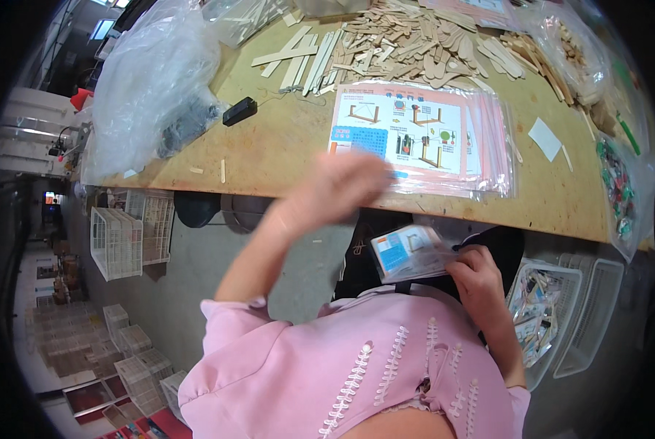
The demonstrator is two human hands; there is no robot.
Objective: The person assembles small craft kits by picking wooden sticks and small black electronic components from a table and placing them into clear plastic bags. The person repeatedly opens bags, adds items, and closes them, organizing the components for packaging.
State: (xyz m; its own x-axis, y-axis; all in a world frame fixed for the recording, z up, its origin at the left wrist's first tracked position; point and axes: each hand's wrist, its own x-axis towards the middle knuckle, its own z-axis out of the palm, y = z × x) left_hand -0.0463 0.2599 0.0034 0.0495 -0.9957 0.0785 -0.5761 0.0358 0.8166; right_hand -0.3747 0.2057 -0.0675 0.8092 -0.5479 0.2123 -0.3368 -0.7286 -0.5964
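Observation:
My left hand (338, 192) is blurred with motion and reaches up to the near edge of the wooden table (283, 146), at the lower left corner of a stack of clear bags with printed instruction sheets (422, 139). Whether it grips anything is unclear. My right hand (477, 274) is below the table edge, over my lap, closed on one filled clear bag with a printed sheet (408, 252). Beyond the stack lies a heap of flat wooden sticks (408, 44).
A large crumpled clear plastic bag (152, 80) fills the table's left side, with a small black box (239, 110) beside it. Bags of small parts (620, 183) line the right edge. White baskets (554, 314) stand on the floor at right, wire crates (122, 238) at left.

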